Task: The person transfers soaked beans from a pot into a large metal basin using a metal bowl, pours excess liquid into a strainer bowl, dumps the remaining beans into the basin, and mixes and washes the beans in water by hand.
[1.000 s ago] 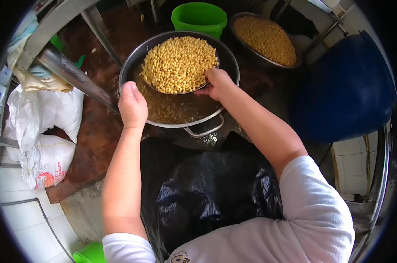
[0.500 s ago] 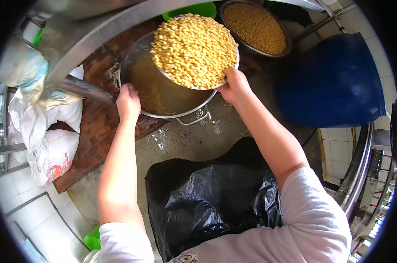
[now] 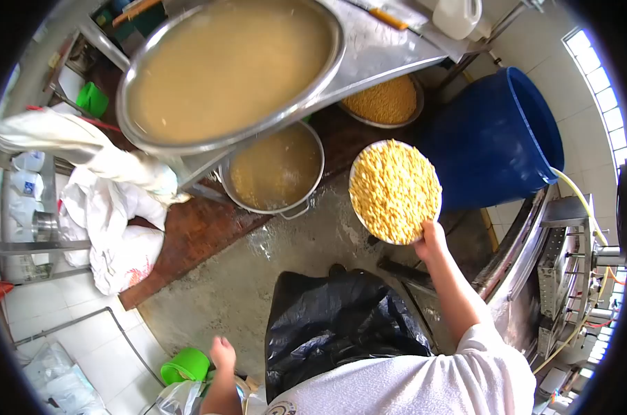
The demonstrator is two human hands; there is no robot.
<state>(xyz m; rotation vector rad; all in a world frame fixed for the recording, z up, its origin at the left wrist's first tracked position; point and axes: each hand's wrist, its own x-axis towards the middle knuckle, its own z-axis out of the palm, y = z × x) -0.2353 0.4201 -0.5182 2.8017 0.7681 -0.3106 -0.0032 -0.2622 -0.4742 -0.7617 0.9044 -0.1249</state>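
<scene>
My right hand (image 3: 431, 239) grips the near rim of a round, light-rimmed bowl (image 3: 359, 217). Heaped in it are wet-looking yellow kernels (image 3: 395, 192), beans or corn; I cannot tell which. The bowl is out over the floor, in front of the blue barrel. My left hand (image 3: 223, 353) is low at my left side, near a green plastic container (image 3: 186, 365); its fingers look loosely curled, with nothing visible in them. A metal pot (image 3: 320, 155) of cloudy water, with more yellow kernels under the surface, stands on the brown boards, apart from both hands.
A large basin (image 3: 338, 52) of murky liquid rests on the steel table (image 3: 379, 59) above the pot. Behind stands another basin of grain (image 3: 381, 101). The open blue barrel (image 3: 476, 138) is at right, beside metal machinery (image 3: 559, 263). White sacks (image 3: 123, 256) lie at left.
The bowl of kernels has moved right and toward me, away from over the pot. My left hand has left the pot's rim and dropped to my side. The view has risen, showing the tabletop basin.
</scene>
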